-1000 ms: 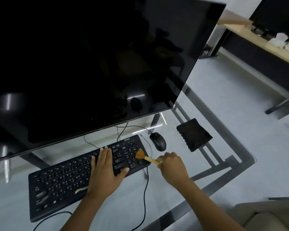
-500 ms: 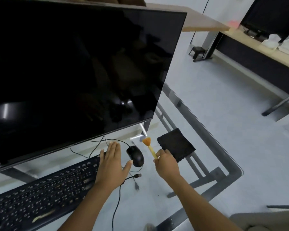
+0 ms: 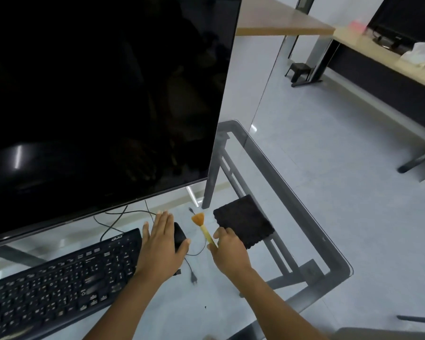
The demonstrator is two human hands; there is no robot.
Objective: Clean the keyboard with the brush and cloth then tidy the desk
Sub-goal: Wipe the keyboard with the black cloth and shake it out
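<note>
The right hand pinches the brush by its thin stick, near the cloth. The brush looks light, its hairs soft. The left hand lies flat and spread over the mouse.

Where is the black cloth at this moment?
In the head view, the black cloth lies flat on the glass desk, to the right of the brush and just beyond the right hand.

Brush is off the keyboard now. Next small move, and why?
Probably set the brush down and reach for the cloth: the right hand grips the brush handle right beside the cloth, bristles clear of the keyboard.
</note>
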